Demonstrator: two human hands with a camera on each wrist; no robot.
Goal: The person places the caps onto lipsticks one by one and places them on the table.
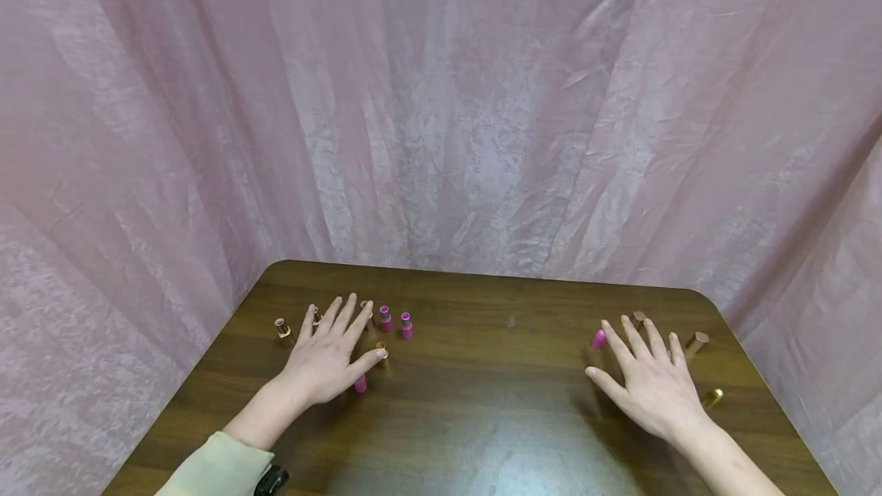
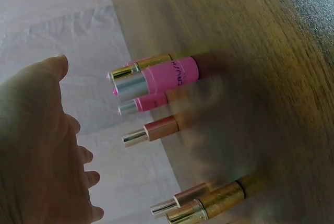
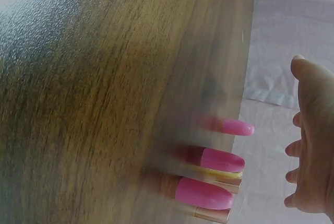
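Note:
My left hand (image 1: 327, 358) is spread flat above a group of uncapped lipsticks, fingers straight and holding nothing. Two pink lipsticks (image 1: 406, 326) stand just right of its fingertips. A gold lipstick (image 1: 382, 358) is by the thumb, and a rose-gold lipstick (image 1: 283, 329) stands to the left. The left wrist view shows a large pink lipstick (image 2: 175, 77) with dark lettering. Over on the right, my right hand (image 1: 651, 389) is likewise spread above lipstick caps, partly hiding them. A pink cap (image 1: 599, 339), a rose-gold cap (image 1: 697, 342) and a gold cap (image 1: 713, 398) show around it.
A brown wood-grain table (image 1: 496, 373) carries everything, its far corners rounded. Pink velvety curtains (image 1: 468, 113) hang behind it and at both sides. The right wrist view shows three pink caps (image 3: 206, 192) standing in a row near rose-gold ones.

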